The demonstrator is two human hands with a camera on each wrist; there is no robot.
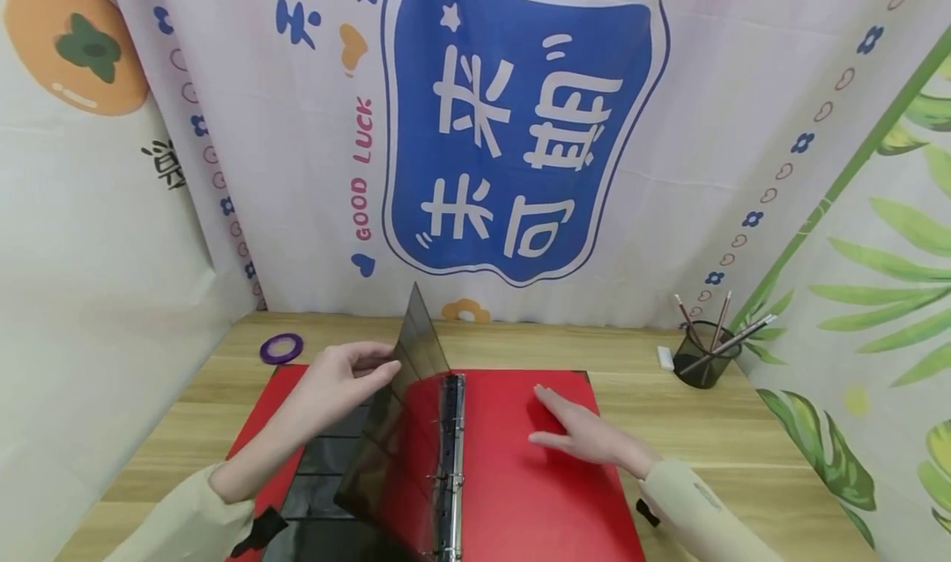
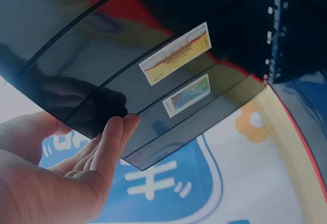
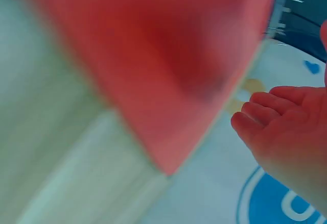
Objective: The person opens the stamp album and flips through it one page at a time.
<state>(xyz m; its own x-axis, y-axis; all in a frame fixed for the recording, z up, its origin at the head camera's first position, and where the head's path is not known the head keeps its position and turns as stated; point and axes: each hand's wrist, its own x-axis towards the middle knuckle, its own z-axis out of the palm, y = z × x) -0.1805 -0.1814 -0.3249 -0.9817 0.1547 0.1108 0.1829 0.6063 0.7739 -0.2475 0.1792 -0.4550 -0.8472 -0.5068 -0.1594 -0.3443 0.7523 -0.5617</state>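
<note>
A red ring binder (image 1: 513,463) lies spread on the wooden table, its metal rings (image 1: 450,463) running down the middle. My left hand (image 1: 345,380) pinches the outer edge of a dark, see-through stamp album page (image 1: 419,351), which stands up from the rings. Two stamps show in this page's strips in the left wrist view: a yellow and red stamp (image 2: 176,54) and a green and blue stamp (image 2: 188,95). More dark pages (image 1: 319,496) lie over the left cover. Above the bare red right side hovers my right hand (image 1: 587,434), fingers extended and holding nothing.
A purple tape roll (image 1: 300,348) lies behind the binder at the left. At the back right stand a black mesh pen cup (image 1: 709,368) with pencils and a white eraser (image 1: 665,358) beside it. A printed cloth (image 1: 319,215) hangs behind the table.
</note>
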